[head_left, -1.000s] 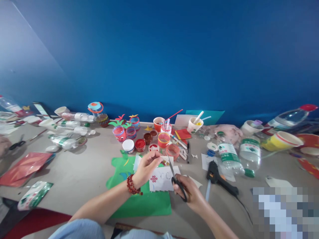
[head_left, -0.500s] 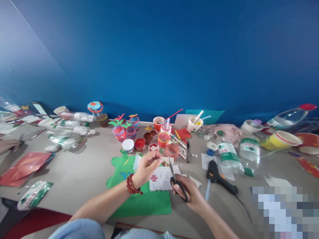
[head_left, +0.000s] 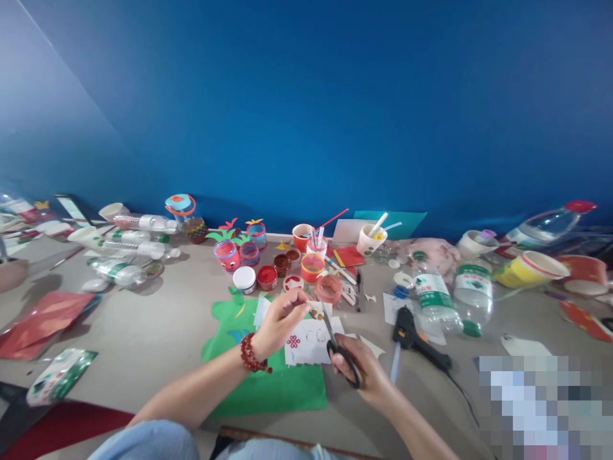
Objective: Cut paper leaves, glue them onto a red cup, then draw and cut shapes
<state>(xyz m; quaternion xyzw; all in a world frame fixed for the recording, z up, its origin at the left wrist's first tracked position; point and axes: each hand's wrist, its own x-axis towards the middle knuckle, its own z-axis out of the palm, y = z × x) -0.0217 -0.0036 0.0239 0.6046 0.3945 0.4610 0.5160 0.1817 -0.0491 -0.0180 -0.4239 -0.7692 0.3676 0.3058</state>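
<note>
My left hand (head_left: 280, 322), with a red bead bracelet on the wrist, pinches the top edge of a white paper sheet (head_left: 306, 342) that has a red knot mark and pencilled circles. My right hand (head_left: 361, 370) grips black-handled scissors (head_left: 338, 345), the blades pointing up into the paper beside my left fingers. The paper hangs just over a green felt sheet (head_left: 268, 383) lying on the grey table (head_left: 158, 332).
Behind the paper stand paint pots (head_left: 267, 278), decorated jars (head_left: 227, 254) and paper cups (head_left: 371, 241). A black glue gun (head_left: 414, 338) lies to the right, beside plastic bottles (head_left: 433, 300). More bottles (head_left: 119, 271) and red paper (head_left: 36, 319) sit left. Another person's hand (head_left: 12, 273) is at the far left edge.
The view has shifted slightly left. My hands keep their hold on paper and scissors. The other person's hand at the far left has lifted the black scissors that lay there.
</note>
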